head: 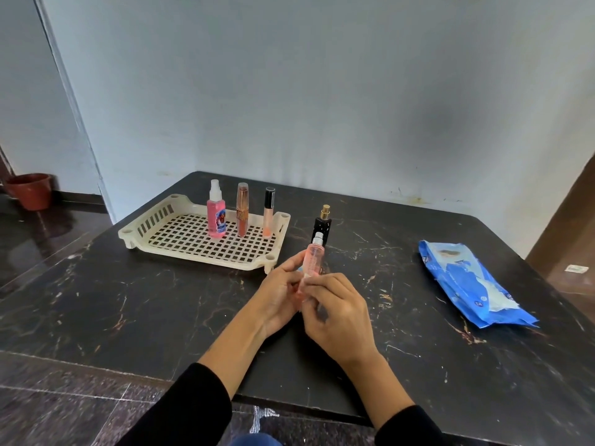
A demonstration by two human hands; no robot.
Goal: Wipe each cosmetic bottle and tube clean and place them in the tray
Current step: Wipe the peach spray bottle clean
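Where the dark marbled surface (128,317) met the wall, the cream lattice tray (180,239) held three items upright: a pink spray bottle (216,217), a copper tube (242,214) and a black-capped gloss tube (268,214). A blue wipes pack (473,284) lay well to the right. My left hand (277,297) and right hand (338,310) gripped a slim pink bottle (312,255), fingers curled round its lower half. A black perfume bottle (323,225) stood just behind.
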